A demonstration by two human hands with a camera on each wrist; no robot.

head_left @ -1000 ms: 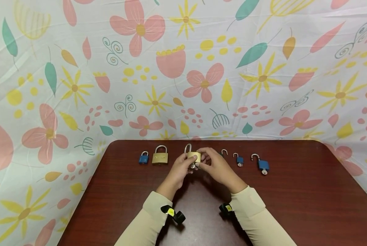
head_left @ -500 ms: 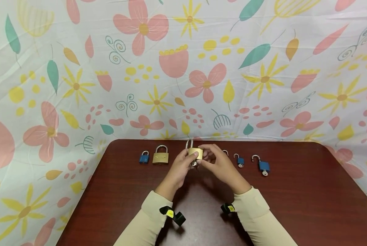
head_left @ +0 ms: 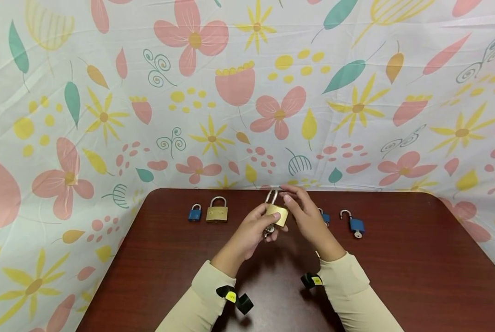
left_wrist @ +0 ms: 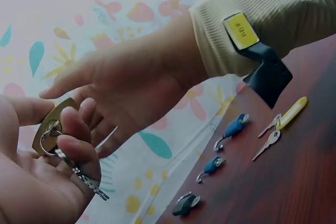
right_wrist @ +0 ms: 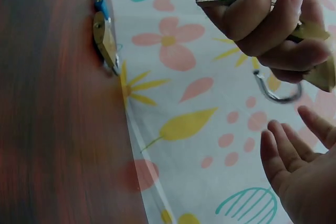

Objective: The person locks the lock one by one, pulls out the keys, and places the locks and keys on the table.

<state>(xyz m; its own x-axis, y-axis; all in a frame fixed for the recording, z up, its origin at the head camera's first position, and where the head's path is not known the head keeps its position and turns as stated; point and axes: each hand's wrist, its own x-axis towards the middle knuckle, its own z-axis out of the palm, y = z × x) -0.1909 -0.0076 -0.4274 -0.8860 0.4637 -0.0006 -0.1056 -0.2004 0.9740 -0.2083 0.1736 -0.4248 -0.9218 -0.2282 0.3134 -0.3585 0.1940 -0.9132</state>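
Note:
My left hand (head_left: 247, 233) holds a brass padlock (head_left: 277, 215) above the table, thumb across its front. The padlock's body is tilted and its shackle (head_left: 271, 197) points up; a free shackle end shows in the right wrist view. A key sits in the padlock's bottom, and more keys (left_wrist: 84, 177) hang from its ring by my left fingers. Just right of the padlock is my right hand (head_left: 314, 226), its fingers extended and nothing in them. In the right wrist view, a gap shows between the right fingertips (right_wrist: 266, 136) and the shackle.
A blue padlock (head_left: 195, 213) and a larger brass padlock (head_left: 217, 213) stand at left, shackles closed. At right lies a blue padlock (head_left: 357, 225), shackle open and key inserted; another (head_left: 324, 217) is partly hidden by my right hand. Keys with a yellow tag (left_wrist: 292, 113) lie nearby.
My right hand has let go of the brass padlock, its fingers spreading up and away. My left hand has moved to the right with the padlock, which now leans.

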